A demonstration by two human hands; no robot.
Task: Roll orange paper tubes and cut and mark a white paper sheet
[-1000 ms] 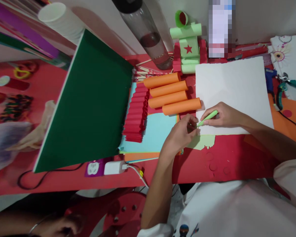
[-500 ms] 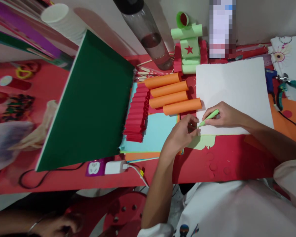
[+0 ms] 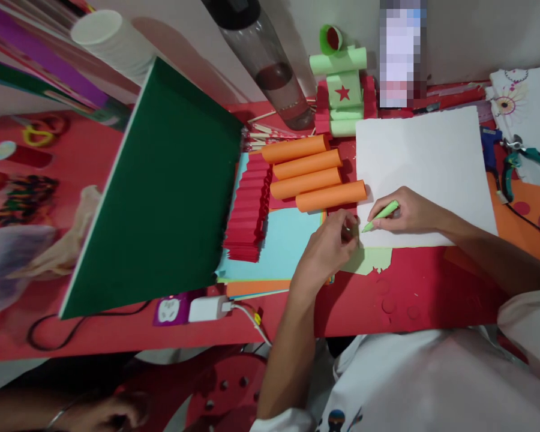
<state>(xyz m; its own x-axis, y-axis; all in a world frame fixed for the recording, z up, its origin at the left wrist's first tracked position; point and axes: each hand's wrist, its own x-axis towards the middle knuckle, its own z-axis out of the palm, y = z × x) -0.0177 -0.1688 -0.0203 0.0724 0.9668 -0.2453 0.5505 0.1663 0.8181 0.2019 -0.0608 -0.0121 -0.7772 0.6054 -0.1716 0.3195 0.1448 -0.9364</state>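
My right hand [image 3: 407, 210] grips a slim light-green pen [image 3: 382, 215], its tip slanting down to the left near the lower left corner of a white sheet [image 3: 425, 156]. Close by, my left hand [image 3: 330, 240] is closed, thumb and fingertips together at that sheet's left edge; what they hold, if anything, is hidden. From under the sheet shows a pale green paper scrap [image 3: 371, 261] with a ragged edge. Orange paper rolls [image 3: 330, 195] lie beyond my left hand, beside a pleated red paper strip [image 3: 247, 210] on light blue paper [image 3: 294, 240].
A green board [image 3: 157, 186] leans up on the left. At the back stand a dark-capped bottle [image 3: 276, 72] and a green paper model [image 3: 344, 90]. Pliers [image 3: 515, 162] and a blue glue gun [image 3: 490, 147] lie right. Another person's hand [image 3: 112, 411] is at lower left.
The whole view has shifted slightly. My left fingertips have drawn back a little from the pen's tip; my right hand keeps its grip on the pen.
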